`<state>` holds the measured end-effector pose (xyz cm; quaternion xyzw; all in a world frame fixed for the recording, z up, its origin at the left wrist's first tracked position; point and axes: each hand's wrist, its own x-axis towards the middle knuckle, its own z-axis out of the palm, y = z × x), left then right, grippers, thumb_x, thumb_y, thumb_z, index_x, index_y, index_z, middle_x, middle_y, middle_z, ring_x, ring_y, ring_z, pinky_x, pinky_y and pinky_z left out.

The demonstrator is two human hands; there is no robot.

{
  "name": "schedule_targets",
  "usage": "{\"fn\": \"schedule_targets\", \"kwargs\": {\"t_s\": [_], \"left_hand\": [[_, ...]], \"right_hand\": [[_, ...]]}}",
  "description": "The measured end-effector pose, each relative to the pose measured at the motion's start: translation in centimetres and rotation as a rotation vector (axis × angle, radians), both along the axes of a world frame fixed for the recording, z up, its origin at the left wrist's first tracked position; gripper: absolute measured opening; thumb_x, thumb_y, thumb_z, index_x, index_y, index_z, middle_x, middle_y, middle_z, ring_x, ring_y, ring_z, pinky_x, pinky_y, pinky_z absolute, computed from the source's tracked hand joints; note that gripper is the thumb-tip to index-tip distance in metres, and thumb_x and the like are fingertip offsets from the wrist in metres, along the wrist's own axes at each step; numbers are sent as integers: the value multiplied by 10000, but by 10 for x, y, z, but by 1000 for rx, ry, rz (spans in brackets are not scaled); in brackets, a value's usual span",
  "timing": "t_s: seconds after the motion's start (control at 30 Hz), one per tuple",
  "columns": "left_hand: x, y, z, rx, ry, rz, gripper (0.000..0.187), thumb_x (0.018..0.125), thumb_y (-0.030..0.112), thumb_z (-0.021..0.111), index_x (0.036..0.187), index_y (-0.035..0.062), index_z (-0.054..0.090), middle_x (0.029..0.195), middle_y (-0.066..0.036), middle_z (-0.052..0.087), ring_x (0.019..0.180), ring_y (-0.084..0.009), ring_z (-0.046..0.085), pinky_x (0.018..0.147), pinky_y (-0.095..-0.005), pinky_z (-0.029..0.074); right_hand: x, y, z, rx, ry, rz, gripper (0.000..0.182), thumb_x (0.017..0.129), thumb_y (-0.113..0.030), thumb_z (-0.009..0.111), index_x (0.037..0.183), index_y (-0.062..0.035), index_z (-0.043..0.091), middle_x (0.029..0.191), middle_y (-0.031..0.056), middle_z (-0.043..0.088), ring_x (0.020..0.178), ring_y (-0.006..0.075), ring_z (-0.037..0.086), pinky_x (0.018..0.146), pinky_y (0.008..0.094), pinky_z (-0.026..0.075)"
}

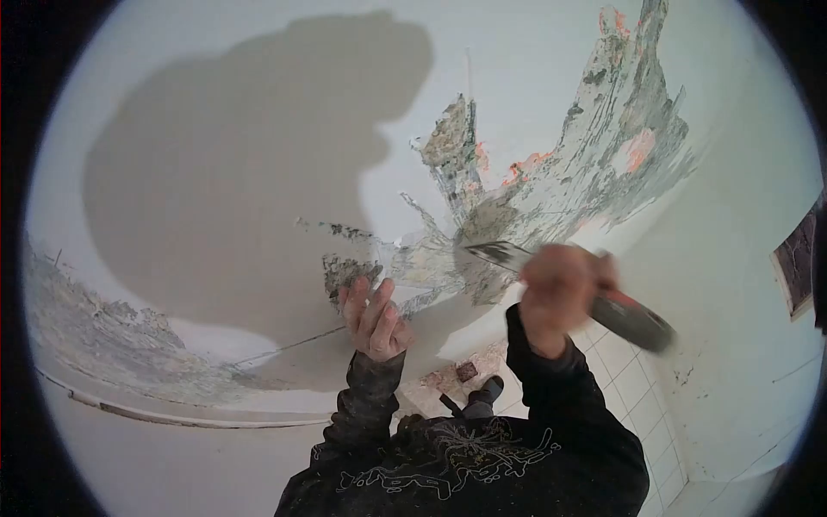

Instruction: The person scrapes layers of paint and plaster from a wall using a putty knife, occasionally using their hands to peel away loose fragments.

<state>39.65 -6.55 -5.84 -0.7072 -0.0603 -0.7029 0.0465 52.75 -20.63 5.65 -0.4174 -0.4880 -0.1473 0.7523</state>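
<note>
My right hand [556, 293], smeared by motion, is wrapped round a scraper [636, 322] with a dark handle that has some red on it. Its narrow metal blade points left, its tip over the grey bare patch [488, 228] where the paint is gone. Fingers apart and slightly bent, my left hand [377, 326] is raised at the wall, holding nothing. Its fingertips overlap the lower edge of a small rough dark patch [346, 274]. Between the two hands runs a pale, partly scraped strip [422, 263].
Streaked bare plaster [603, 129] with orange traces spreads to the upper right. My shadow [233, 172] covers the wall at left. Along the lower left runs a ledge [198, 420] below more stripped wall. White tiles [629, 383] and a dark framed opening [799, 258] lie at right.
</note>
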Motion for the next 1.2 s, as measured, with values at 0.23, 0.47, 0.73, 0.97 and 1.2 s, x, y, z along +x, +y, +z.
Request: {"fn": "schedule_targets", "kwargs": {"t_s": [0.23,0.47,0.73,0.97,1.2], "left_hand": [[0,1,-1,6,-17,-2,300,901,85,313,1168,162,427,1141,-113,588,1172,-365,454,1044,-546,225],[1,2,-3,22,-10,-15,312,887,73,336,1170,165,433,1151,-113,589,1170,-360,458,1037,-562,222],[1,2,-1,32,-17,-7,315,888,80,335,1170,175,439,1172,-96,580,1179,-343,457,1057,-545,194],[3,2,0,20,-16,-5,296,899,113,326,1160,184,447,1188,-80,572,1213,-336,424,1071,-542,162],[2,1,-1,7,-35,-17,322,859,57,360,1143,183,442,1157,-93,586,1218,-341,419,1078,-552,136]], "right_hand": [[-16,30,-4,220,310,6,236,863,-68,385,674,-117,253,436,-19,248,336,96,262,358,250,336],[-12,13,-8,152,151,84,215,895,-92,404,710,-109,296,491,29,382,419,150,413,442,341,449],[-7,29,-3,206,421,129,275,907,-129,433,666,-110,300,455,11,325,367,117,360,416,313,422],[-21,51,-7,145,552,19,205,879,-55,409,689,-87,341,442,-9,235,348,83,293,372,247,350],[-20,30,-6,326,385,133,251,910,-150,402,686,-117,292,454,-6,278,355,99,320,374,257,375]]}}
